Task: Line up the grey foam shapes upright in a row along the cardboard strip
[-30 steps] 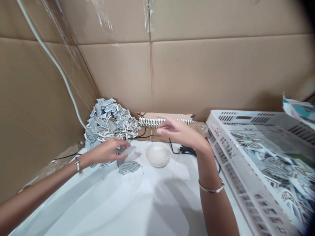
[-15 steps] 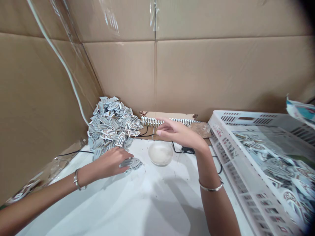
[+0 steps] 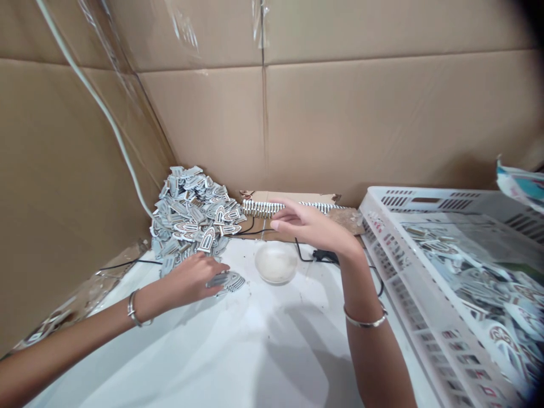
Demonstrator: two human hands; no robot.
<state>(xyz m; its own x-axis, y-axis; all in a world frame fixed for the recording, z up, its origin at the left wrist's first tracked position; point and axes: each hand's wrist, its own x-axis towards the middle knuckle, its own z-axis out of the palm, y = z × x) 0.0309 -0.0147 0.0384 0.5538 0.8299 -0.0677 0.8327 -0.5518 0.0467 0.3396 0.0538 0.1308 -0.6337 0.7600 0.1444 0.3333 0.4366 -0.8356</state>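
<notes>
My left hand (image 3: 195, 276) is closed around one end of a small fanned stack of grey arch-shaped pieces (image 3: 233, 281) on the white tabletop. Its thumb lies along the near side and its fingers along the far side. My right hand (image 3: 306, 228) is raised beyond a shallow white dish (image 3: 276, 263), fingers loosely bent and thumb apart. I see nothing between them. Behind that hand runs a row of small metal-and-white parts (image 3: 260, 208), partly hidden by it. A big heap of similar arch-shaped pieces (image 3: 193, 207), some with a printed window pattern, rises behind my left hand.
At the right stands a white plastic crate (image 3: 393, 283) holding many more printed pieces (image 3: 480, 283). A black cable (image 3: 304, 258) lies between dish and crate. Cardboard walls (image 3: 340, 113) close off the back and left, with a white cord (image 3: 108, 116) hanging down.
The view has shifted very slightly. My right hand is slightly higher in the picture; my left hand stays at the stack.
</notes>
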